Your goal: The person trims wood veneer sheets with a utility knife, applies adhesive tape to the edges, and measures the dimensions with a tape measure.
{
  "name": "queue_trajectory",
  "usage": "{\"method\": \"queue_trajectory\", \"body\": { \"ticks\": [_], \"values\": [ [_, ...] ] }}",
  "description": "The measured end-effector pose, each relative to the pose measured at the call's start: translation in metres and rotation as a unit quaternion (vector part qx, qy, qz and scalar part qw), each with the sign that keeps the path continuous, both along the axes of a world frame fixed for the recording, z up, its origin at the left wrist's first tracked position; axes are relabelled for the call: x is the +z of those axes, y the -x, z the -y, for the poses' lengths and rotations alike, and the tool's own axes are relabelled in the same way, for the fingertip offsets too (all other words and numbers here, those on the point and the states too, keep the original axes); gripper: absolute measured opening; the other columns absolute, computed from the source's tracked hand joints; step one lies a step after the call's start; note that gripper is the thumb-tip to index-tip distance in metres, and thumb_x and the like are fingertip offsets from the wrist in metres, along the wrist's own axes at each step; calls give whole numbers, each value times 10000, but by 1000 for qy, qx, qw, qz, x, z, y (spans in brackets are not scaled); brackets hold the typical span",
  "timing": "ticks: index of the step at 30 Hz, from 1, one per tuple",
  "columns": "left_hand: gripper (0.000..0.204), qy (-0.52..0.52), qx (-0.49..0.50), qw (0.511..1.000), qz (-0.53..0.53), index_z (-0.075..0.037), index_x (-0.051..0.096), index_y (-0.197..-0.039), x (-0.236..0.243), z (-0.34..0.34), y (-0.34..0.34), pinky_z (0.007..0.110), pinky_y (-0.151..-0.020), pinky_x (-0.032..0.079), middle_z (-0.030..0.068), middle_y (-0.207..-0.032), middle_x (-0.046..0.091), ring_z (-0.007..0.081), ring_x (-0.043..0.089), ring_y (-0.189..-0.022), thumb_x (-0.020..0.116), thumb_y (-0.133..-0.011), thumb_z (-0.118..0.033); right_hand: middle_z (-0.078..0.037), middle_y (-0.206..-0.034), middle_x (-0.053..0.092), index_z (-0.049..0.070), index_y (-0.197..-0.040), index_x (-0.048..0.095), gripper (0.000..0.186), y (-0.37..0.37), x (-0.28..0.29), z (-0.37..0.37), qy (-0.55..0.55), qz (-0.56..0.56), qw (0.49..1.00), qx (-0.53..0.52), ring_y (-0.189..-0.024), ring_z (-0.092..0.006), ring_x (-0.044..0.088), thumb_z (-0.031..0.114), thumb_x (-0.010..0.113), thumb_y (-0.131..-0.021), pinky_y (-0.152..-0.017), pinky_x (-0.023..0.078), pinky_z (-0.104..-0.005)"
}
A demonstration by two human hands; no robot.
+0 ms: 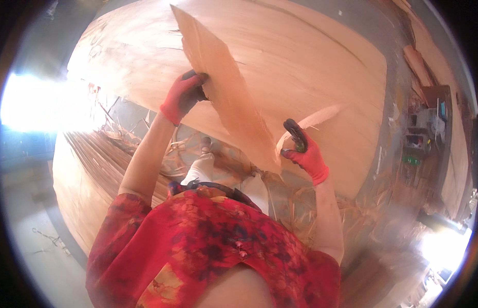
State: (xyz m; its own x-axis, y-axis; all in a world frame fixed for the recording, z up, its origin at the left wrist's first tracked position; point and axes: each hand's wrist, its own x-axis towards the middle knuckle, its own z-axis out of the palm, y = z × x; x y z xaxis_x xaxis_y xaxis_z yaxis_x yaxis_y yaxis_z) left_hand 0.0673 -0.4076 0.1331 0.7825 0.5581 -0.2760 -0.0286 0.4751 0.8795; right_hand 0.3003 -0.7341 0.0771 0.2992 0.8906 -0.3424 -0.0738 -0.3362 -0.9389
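My left hand [186, 95], in a red glove with a dark palm, grips the edge of a long, jagged, pointed piece of wood veneer [223, 82]. The piece slants from the upper left down toward my right hand. My right hand [305, 154], gloved the same way, has its fingers bent around a narrow, curling veneer strip [321, 116] near the lower end of that piece. Its dark fingertips cover part of the strip, and whether strip and piece are still joined I cannot tell. Under both hands lies a broad pale veneer sheet [311, 66].
A stack of veneer sheets [102, 159] stands at my left. Torn scraps [305, 205] litter the floor around my feet. At the right, a dark shelf [429, 123] holds small items, among them a green bottle [412, 160]. Bright light glares at the far left and lower right.
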Motion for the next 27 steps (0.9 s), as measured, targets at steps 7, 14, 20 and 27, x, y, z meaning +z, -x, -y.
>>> {"method": "queue_trajectory", "body": {
  "ticks": [7, 14, 20, 27],
  "values": [
    [300, 147, 34, 989, 6, -22, 625, -1171, -54, -130, 52, 437, -806, 586, 104, -1022, 689, 253, 691, -891, 621, -961, -236, -41, -921, 689, 6, -1186, 626, 488, 51, -27, -100, 200, -26, 979, 22, -692, -90, 604, 196, 819, -781, -541, 462, -241],
    [372, 384, -41, 922, 12, 7, 606, -1247, -169, -206, 89, 497, -952, 553, 165, -1169, 695, 308, 696, -1034, 627, -965, -234, 0, -752, 620, 21, -1067, 661, 359, 58, 80, -167, 347, 17, 937, -33, -589, -84, 554, 168, 778, -762, -502, 431, -244],
    [214, 399, 13, 916, 45, -49, 619, -1097, -146, -209, 94, 526, -851, 579, 106, -984, 666, 304, 679, -884, 642, -959, -211, -22, -767, 638, 14, -1103, 631, 391, 30, 148, -150, 456, 98, 884, -37, -598, -108, 579, 106, 748, -741, -529, 468, -273],
    [253, 376, 111, 918, 52, -56, 582, -1130, -151, -269, 129, 556, -840, 585, 93, -906, 614, 307, 668, -830, 654, -954, -222, -35, -1062, 633, 73, -1335, 549, 573, -61, 96, 15, 525, 279, 742, -310, -816, -118, 605, 106, 713, -787, -610, 488, -266]
  ]
}}
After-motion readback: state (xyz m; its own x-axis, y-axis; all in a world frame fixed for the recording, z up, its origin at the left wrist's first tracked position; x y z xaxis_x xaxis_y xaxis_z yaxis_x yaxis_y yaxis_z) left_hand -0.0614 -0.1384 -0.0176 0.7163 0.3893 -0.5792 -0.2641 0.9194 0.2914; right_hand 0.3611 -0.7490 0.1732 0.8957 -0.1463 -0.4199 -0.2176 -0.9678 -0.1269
